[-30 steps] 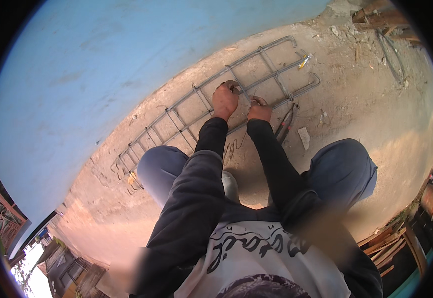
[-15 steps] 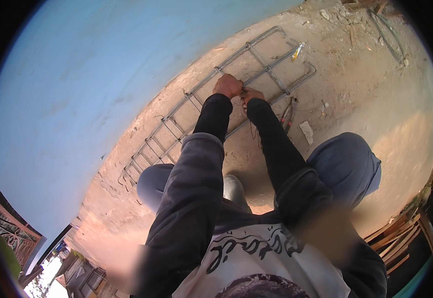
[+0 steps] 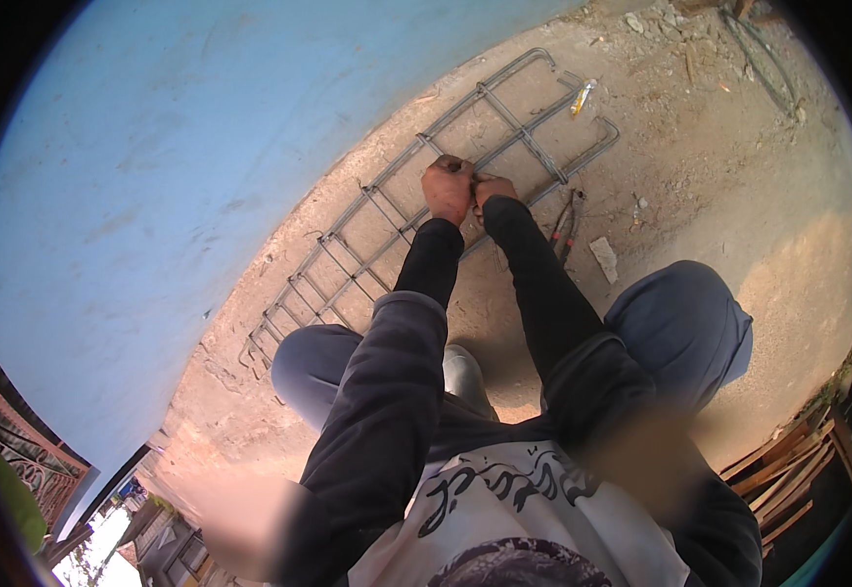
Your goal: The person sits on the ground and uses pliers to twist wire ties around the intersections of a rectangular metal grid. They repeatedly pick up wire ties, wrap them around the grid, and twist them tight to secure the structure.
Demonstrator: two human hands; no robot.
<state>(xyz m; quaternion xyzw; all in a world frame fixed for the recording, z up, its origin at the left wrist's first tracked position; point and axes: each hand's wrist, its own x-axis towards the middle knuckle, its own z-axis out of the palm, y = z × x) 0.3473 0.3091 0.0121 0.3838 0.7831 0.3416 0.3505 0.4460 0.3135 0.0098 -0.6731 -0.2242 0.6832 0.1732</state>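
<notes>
A long grey steel rebar cage [image 3: 527,135], its long bars crossed by stirrups with small wire ties, lies slantwise on the ground in front of me. My left hand [image 3: 448,188] is closed at its middle bar, knuckles up. Close against it on the right, my right hand [image 3: 493,190] is also closed, its fingers curled beside the same joint. What each hand grips is hidden by the fingers. Pliers with red handles [image 3: 565,230] rest on the ground to the right of the cage, near my right forearm.
A blue wall [image 3: 201,147] rises along the cage's far left side. A yellow and white wrapper [image 3: 583,98] lies by the hooked bar ends. A flat pale stone fragment [image 3: 603,259] sits near my right knee. Rubble [image 3: 675,34] lies far right; wooden slats [image 3: 788,479] are stacked lower right.
My left hand has turned, its knuckles swinging upward, while the wrist dropped slightly nearer to me. Thin dark wires that hung below my right hand no longer show. The right hand barely moved.
</notes>
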